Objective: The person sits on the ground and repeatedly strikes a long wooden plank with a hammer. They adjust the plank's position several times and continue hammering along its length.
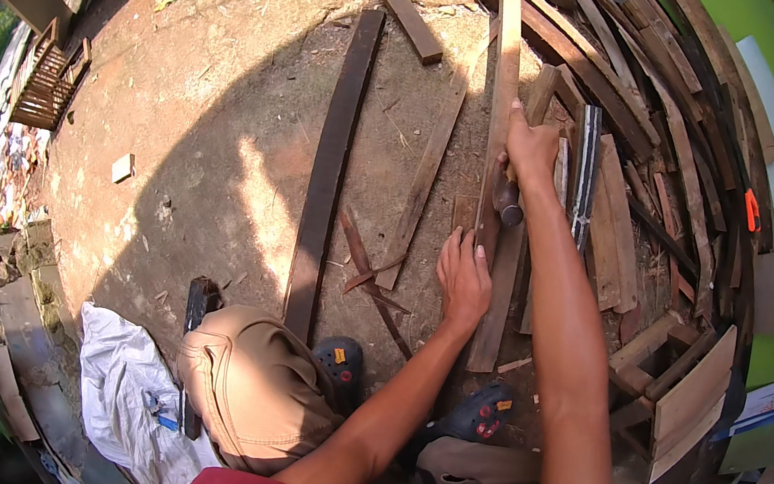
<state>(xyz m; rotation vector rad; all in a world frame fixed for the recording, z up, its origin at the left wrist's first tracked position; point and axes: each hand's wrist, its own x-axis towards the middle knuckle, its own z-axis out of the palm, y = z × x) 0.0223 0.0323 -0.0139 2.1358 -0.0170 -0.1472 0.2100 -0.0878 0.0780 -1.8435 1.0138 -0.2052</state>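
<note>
A long, narrow wooden plank runs away from me toward the top edge. My left hand grips its near end, the fingers on one side and the thumb on the other. Farther up, my right hand is closed beside the plank. Below its palm sticks out the dark, rounded handle end of a tool; the rest of that tool is hidden, so its kind does not show. Under and beside the plank lie other boards, among them a weathered board near my right foot.
A dark beam and a short board lie on the concrete. Wood is piled at the right, with an orange-handled tool on it. A wooden frame stands near right, a white sack near left.
</note>
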